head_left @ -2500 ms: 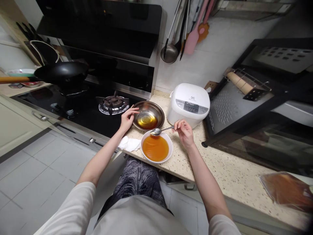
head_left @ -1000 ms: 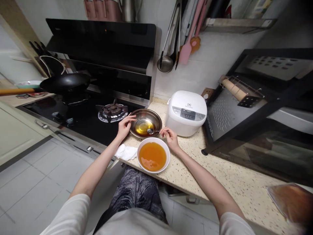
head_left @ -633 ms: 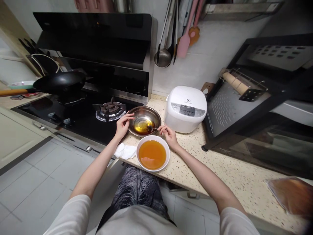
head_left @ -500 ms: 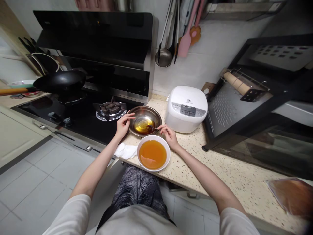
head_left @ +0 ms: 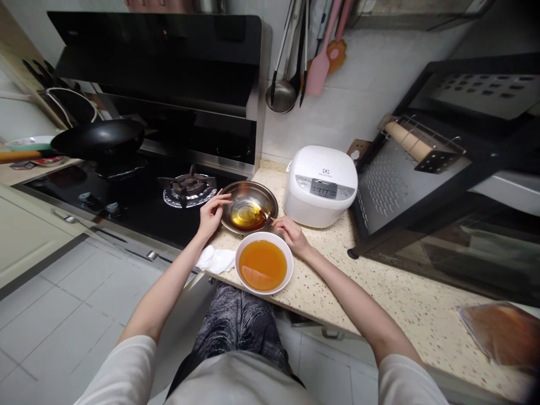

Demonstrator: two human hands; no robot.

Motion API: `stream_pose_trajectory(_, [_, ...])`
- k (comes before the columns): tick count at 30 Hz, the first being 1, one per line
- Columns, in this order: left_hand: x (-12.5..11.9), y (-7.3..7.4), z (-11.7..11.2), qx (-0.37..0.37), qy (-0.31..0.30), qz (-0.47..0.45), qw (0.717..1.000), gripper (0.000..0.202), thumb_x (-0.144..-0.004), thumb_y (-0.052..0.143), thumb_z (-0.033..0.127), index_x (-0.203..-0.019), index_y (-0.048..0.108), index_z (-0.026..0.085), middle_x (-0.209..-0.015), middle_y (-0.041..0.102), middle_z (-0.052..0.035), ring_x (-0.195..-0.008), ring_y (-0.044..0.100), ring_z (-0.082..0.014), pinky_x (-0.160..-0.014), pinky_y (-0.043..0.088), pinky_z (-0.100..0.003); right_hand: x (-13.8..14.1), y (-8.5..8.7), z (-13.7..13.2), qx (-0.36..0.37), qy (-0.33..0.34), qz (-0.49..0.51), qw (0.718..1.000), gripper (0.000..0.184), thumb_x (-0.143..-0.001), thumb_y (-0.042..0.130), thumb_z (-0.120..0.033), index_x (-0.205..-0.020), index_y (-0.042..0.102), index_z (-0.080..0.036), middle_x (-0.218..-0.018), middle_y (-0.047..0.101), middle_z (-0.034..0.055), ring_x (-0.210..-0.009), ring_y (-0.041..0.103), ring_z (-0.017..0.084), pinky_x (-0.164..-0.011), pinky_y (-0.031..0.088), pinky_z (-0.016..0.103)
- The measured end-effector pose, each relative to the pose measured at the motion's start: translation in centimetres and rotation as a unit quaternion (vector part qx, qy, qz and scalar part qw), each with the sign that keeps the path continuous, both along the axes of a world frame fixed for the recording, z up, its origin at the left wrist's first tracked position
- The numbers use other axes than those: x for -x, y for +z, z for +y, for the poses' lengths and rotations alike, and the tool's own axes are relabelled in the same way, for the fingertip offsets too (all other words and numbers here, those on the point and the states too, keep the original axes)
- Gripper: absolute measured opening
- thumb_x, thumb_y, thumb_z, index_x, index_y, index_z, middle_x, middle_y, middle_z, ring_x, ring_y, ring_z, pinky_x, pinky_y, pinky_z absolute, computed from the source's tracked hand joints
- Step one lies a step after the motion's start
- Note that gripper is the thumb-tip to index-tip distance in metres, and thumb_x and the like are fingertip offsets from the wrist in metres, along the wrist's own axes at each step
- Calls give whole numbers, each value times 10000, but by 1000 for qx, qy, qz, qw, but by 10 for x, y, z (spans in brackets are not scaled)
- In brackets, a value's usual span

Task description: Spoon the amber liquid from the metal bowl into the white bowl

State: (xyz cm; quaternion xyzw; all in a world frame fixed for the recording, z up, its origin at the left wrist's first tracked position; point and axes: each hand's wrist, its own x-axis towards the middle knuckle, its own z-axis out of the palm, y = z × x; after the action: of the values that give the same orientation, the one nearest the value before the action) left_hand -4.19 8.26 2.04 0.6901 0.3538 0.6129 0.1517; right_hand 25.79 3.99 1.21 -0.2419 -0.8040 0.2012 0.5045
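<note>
A wide stainless steel bowl point(head_left: 239, 194) rests on the counter beside the stove, with a shallow pool of golden oil point(head_left: 248, 215) in it. At its left rim is my left hand point(head_left: 211, 216), fingers over the edge and thumb below them, holding the rim. My right hand point(head_left: 293, 233) is closed around the handle of a spoon point(head_left: 265, 215), whose end dips into the liquid near the right side. Darker reddish streaks show there. Closer to my body, a white bowl point(head_left: 288, 279) filled with orange-brown liquid point(head_left: 262, 264) stands near the counter edge.
A white rice cooker point(head_left: 320, 188) stands right of the bowls. Crumpled white tissue point(head_left: 216, 260) lies at the front edge. Left is the gas burner point(head_left: 189, 188) and a black wok point(head_left: 99, 140). A plastic-wrapped brown packet point(head_left: 502, 334) lies far right; utensils point(head_left: 282, 97) hang on the wall.
The spoon's end has moved slightly right toward the metal bowl's right wall. Reddish streaks in the oil show more clearly. My left hand has stayed at the rim.
</note>
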Motion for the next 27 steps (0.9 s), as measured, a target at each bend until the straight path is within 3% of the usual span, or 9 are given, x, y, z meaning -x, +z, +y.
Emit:
stream_pose_trajectory(8, [0,0,1,2,6,1,1000,246,-906,514,165,-905,755,213,-1184,747,-57,-1187,676,-233,-1159,447,-504,-3,3,0,-114,-20,-82,990,199,-1028,452,-265,-954,625,-199,-925,706,124,-912,680,227,-797,581,386])
stream_pose_trajectory(27, [0,-1,1,5,0,1,1000,256,-912,512,160,-907,762,215,-1182,746,-59,-1182,674,-229,-1149,451,-496,-7,1,0,-127,-54,-123,983,170,-1013,511,-272,-975,662,-205,-1090,774,147,-992,731,234,-837,601,408])
